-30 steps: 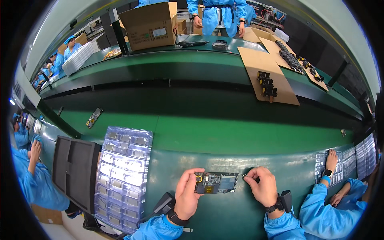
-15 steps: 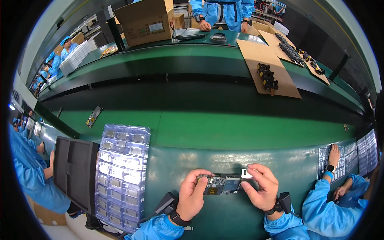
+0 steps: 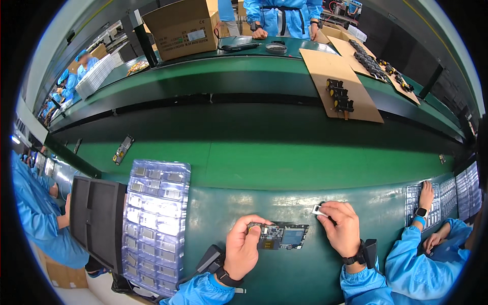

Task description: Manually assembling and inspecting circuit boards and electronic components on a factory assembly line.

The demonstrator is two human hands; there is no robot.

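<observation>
My left hand (image 3: 240,252) grips the left end of a dark circuit board (image 3: 292,236), its thumb on top. The board carries a grey square shield and a gold-coloured contact patch, and its right end is free. Up and to the right of it, my right hand (image 3: 343,230) pinches a small white piece (image 3: 317,209) with a dark patch, apart from the board. What the piece is, I cannot tell. Both hands are over the green table (image 3: 284,201). To the left lies a clear plastic blister tray (image 3: 156,203) with small grey rectangular parts in its pockets.
A black tray (image 3: 96,218) adjoins the blister tray. Beyond the table runs a green belt (image 3: 264,160) with another board (image 3: 123,150) on it. Cardboard (image 3: 315,76) with black parts overhangs the far ledge. A co-worker's hand (image 3: 426,195) reaches over trays at right.
My right hand has drawn the white piece away from the board's right end, to the right and slightly up. The left hand keeps the board in place. Boards on the belt have shifted slightly right.
</observation>
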